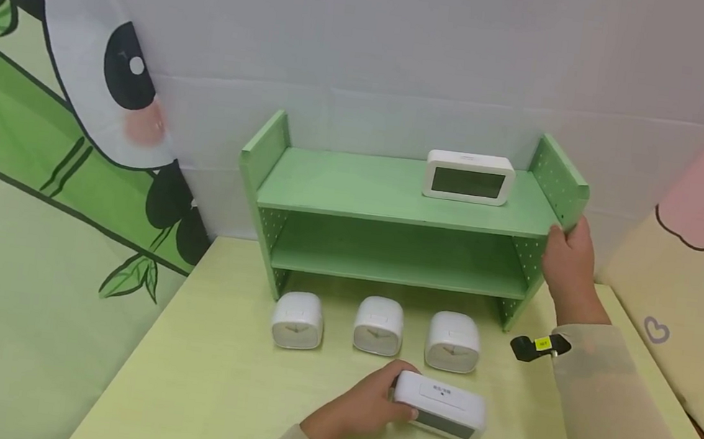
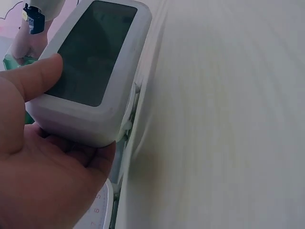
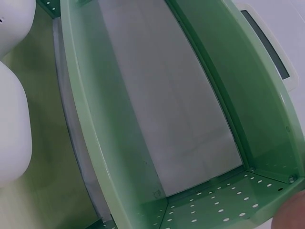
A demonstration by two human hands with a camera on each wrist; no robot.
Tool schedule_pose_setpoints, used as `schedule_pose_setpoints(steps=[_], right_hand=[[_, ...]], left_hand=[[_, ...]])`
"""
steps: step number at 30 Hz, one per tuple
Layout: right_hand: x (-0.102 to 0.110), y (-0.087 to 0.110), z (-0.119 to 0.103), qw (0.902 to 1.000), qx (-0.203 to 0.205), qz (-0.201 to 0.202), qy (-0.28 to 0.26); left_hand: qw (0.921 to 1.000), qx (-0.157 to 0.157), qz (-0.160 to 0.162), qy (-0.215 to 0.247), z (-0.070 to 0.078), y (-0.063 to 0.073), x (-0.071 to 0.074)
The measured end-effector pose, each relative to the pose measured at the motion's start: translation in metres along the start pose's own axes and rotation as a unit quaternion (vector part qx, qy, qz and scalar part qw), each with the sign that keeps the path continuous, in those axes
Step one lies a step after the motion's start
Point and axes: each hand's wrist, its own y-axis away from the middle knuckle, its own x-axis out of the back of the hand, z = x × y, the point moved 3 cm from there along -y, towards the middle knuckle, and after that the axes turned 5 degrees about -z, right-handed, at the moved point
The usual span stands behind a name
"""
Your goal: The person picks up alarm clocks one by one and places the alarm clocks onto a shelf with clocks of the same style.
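Note:
My left hand (image 1: pixel 373 401) holds a white digital clock (image 1: pixel 440 405) by its left end, just above the yellow table. In the left wrist view, the thumb lies on the dark screen of the clock (image 2: pixel 97 52) and the fingers curl under its end. With my right hand (image 1: pixel 570 266) I grip the right side panel of a green two-tier shelf (image 1: pixel 396 253). A second white digital clock (image 1: pixel 469 178) stands on the top board, towards the right. In the right wrist view, only a bit of the hand (image 3: pixel 290 212) shows beside the perforated panel of the shelf (image 3: pixel 224 202).
Three small white analog clocks, left (image 1: pixel 298 320), middle (image 1: pixel 378 325) and right (image 1: pixel 453 342), stand in a row before the shelf. The yellow table (image 1: pixel 191 375) meets a pale cloth backdrop (image 1: pixel 371 48) with cartoon prints. A black strap (image 1: pixel 540 346) circles the right wrist.

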Motion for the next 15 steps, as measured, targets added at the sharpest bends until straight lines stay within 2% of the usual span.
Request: schedule_pose_setpoints(steps=[6,11,15], right_hand=[[0.001,0.001,-0.001,1.0000,-0.002,0.004,0.003],[0.002,0.001,-0.002,1.0000,-0.007,0.004,0.003],[0.000,0.000,-0.001,1.0000,-0.010,0.000,0.001]], left_hand=[[0.9999,-0.008,-0.008,-0.002,0.002,0.003,0.007],[0.9995,-0.022,-0.016,0.017,0.015,0.007,0.012],[0.9990,-0.025,-0.015,0.032,0.019,0.015,0.013]])
